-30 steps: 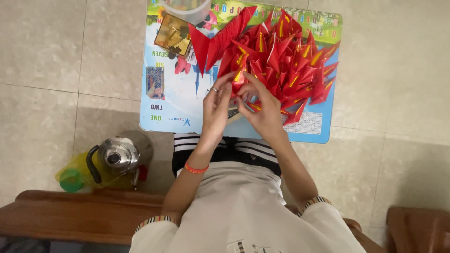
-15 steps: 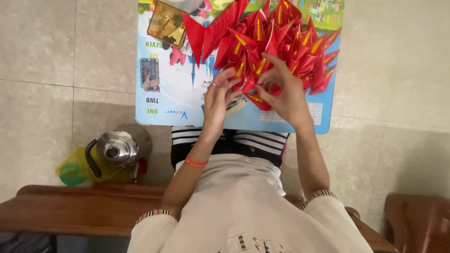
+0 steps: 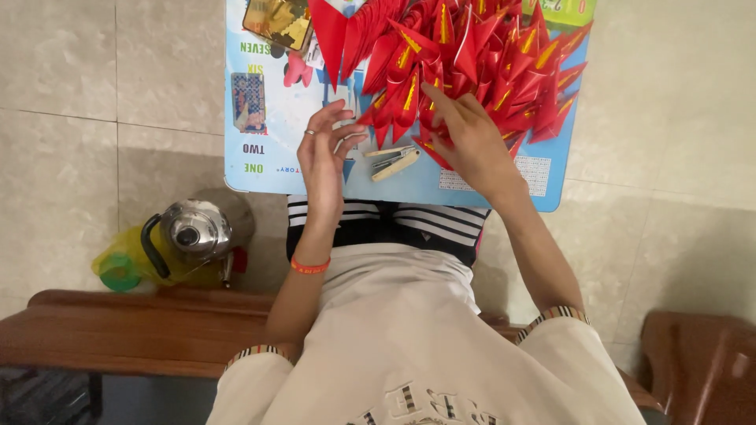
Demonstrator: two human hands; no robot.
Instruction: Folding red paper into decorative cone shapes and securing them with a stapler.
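A heap of red folded paper pieces with yellow marks (image 3: 465,59) covers the far part of a small blue children's table (image 3: 272,169). My right hand (image 3: 468,142) lies flat on the near edge of the heap, fingers spread among the pieces. My left hand (image 3: 324,153) hovers over the table left of it, fingers apart and lightly curled, a ring on one finger and an orange band on the wrist; it holds nothing that I can see. A small beige stapler (image 3: 391,161) lies on the table between the two hands.
A metal kettle with a black handle (image 3: 189,232) stands on the tiled floor at the left, beside a yellow-green plastic item (image 3: 118,267). A brown wooden bench (image 3: 118,327) runs beneath me; a brown seat (image 3: 697,362) sits at the right.
My hands were together at the heap's near edge. Since then the right hand has gone onto the pile, the left has opened and drawn apart, and the stapler now shows between them.
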